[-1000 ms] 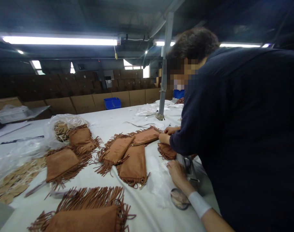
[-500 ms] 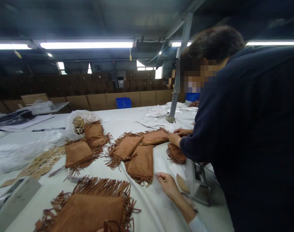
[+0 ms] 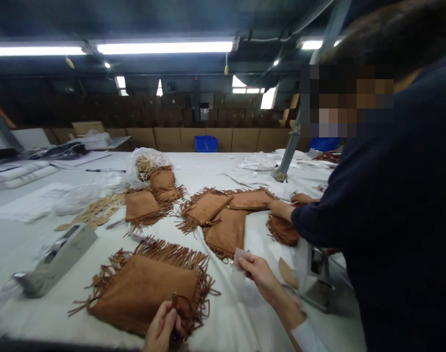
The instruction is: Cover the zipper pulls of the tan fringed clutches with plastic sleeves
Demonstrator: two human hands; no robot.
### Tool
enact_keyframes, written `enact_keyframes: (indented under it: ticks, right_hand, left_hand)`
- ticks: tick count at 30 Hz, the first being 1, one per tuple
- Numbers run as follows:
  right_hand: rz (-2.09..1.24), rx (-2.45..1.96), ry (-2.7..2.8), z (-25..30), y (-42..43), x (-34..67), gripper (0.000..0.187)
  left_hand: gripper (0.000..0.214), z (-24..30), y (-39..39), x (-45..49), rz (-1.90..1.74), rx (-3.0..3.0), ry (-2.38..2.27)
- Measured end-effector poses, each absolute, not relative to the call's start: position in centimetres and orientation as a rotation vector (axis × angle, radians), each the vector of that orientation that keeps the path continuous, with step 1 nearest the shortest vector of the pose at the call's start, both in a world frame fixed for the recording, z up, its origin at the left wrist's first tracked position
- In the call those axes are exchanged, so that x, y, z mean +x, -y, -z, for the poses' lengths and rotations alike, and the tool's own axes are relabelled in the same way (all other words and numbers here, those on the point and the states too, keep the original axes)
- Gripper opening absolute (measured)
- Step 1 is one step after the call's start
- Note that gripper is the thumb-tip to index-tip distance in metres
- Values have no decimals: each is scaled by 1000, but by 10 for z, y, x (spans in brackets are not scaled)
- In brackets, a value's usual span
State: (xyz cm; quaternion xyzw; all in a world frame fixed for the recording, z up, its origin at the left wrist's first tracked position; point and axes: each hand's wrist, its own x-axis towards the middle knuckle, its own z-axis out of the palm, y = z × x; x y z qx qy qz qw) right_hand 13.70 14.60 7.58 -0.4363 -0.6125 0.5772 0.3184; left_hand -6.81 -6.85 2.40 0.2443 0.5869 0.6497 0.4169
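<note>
Lower left of the frame, a grey tape dispenser (image 3: 57, 259) lies on the white desk (image 3: 25, 230). Lower centre, the left grip (image 3: 160, 330) is clenched on the near edge of 1 brown fringed pouch (image 3: 142, 291). Right of it, the right grip (image 3: 261, 276) pinches a thin white slip (image 3: 238, 255) above the desk.
</note>
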Motion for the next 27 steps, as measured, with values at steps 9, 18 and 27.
enact_keyframes:
  ticks: [9, 18, 27]
  right_hand:
    - [-1991, -986, 1513, -59, -71, 37, 40]
    - [-2110, -897, 1695, -62, -47, 21, 51]
    - [-2254, -1050, 1039, -57, -48, 27, 37]
  left_hand:
    - [33, -52, 74, -84, -1532, 736, -1301]
    - [30, -41, 74, -87, -1588, 668, -1390]
    - [31, -34, 72, -81, -1624, 705, -1501]
